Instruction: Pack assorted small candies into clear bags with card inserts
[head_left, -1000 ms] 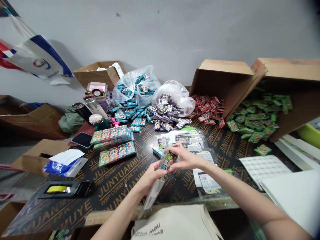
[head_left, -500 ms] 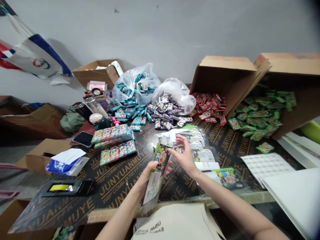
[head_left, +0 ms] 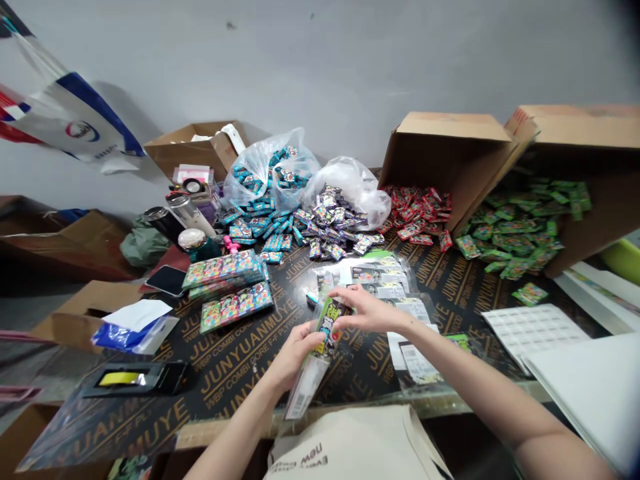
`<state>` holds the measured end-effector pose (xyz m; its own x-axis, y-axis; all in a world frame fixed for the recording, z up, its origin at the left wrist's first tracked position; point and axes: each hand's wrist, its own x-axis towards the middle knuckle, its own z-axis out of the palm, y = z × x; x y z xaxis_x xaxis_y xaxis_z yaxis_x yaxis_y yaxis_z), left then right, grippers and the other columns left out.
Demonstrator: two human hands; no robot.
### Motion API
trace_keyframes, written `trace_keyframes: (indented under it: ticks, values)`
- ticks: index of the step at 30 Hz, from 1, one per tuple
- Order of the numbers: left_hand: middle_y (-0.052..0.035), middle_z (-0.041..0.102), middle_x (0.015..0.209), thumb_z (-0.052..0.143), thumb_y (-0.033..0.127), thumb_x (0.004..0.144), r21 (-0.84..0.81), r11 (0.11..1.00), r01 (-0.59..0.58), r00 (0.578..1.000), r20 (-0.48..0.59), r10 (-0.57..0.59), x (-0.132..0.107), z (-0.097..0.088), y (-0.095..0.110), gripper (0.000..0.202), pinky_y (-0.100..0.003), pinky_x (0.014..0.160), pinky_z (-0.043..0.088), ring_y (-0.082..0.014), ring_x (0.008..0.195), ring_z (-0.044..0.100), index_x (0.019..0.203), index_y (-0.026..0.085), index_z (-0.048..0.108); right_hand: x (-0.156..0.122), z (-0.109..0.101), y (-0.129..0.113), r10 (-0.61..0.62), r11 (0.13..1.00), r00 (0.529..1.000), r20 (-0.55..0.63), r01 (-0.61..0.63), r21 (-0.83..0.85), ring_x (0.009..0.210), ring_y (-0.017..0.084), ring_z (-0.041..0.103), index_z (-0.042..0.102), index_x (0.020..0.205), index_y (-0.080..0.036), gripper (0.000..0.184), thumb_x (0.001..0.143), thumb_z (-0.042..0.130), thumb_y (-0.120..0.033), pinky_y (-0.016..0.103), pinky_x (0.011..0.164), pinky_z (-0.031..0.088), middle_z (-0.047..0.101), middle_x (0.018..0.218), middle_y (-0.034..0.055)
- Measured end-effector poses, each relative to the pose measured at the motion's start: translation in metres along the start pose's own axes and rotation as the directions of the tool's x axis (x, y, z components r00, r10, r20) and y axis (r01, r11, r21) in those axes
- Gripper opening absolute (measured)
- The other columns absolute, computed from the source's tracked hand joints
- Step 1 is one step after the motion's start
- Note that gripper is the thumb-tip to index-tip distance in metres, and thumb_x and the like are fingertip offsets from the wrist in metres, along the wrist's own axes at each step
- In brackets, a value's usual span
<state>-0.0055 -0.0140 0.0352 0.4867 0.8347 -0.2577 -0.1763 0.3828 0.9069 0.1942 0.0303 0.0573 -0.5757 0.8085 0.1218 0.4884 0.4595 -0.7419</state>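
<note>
A clear plastic bag with a black and green printed card (head_left: pixel 327 327) in it is held at a slant over the table's front part. My left hand (head_left: pixel 299 350) grips it by the side, thumb across the printed front. My right hand (head_left: pixel 361 309) is closed at its upper end, fingers over the top edge and thumb below. The bag's pale lower part hangs toward me. Behind and right of my hands lie several flat bags with printed cards (head_left: pixel 385 275), overlapping. To the left are stacked strips of colourful small packs (head_left: pixel 237 305).
Loose blue packs (head_left: pixel 260 223), purple packs (head_left: pixel 333 223) and red packs (head_left: pixel 420 210) lie in heaps at the back. Green packs (head_left: pixel 525 230) spill from a tipped cardboard box (head_left: pixel 565 140). Bottles (head_left: pixel 187 210), a phone (head_left: pixel 166 279) and a tape dispenser (head_left: pixel 135 378) stand or lie at left.
My right hand has come down and closed on the upper end of the bag, where before its fingers were spread beside it. The right forearm now reaches across more level.
</note>
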Motion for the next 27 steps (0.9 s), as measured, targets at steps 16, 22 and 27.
trace_keyframes:
  ticks: [16, 22, 27]
  values:
    - [0.0027, 0.046, 0.045, 0.061, 0.043, 0.070, 0.383, 0.923, -0.034, 0.959, -0.248, 0.138, 0.008, -0.015, -0.022, 0.039, -0.019, 0.044, 0.027, -0.0070, 0.044, 0.037, 0.048, 0.012, 0.053, -0.002, 0.056, 0.015, 0.323, 0.688, 0.936, -0.137, -0.133, 0.713, 0.070, 0.014, 0.059, 0.060, 0.091, -0.016, 0.032, 0.066, 0.068, -0.035, 0.028, 0.069, 0.047, 0.063, 0.077, 0.0005]
    - [0.0023, 0.046, 0.044, 0.059, 0.048, 0.070, 0.314, 0.947, -0.060, 0.917, -0.358, 0.177, 0.021, -0.022, -0.032, 0.042, -0.019, 0.042, 0.027, -0.0069, 0.042, 0.037, 0.049, 0.011, 0.053, -0.021, 0.064, 0.016, 0.347, 0.440, 0.923, 0.168, -0.318, 0.840, 0.066, 0.013, 0.061, 0.050, 0.113, -0.021, 0.057, 0.061, 0.073, -0.033, 0.023, 0.057, 0.047, 0.066, 0.081, -0.0005]
    - [-0.0026, 0.060, 0.062, 0.063, 0.041, 0.070, 0.176, 0.984, -0.038, 0.982, -0.178, 0.070, 0.019, -0.021, -0.037, 0.032, -0.020, 0.049, 0.040, -0.0128, 0.056, 0.055, 0.076, 0.010, 0.062, -0.045, 0.077, 0.027, 0.340, 0.418, 0.915, 0.218, -0.355, 0.836, 0.067, 0.015, 0.062, 0.058, 0.096, -0.013, 0.042, 0.061, 0.073, -0.030, 0.026, 0.059, 0.049, 0.066, 0.078, 0.0020]
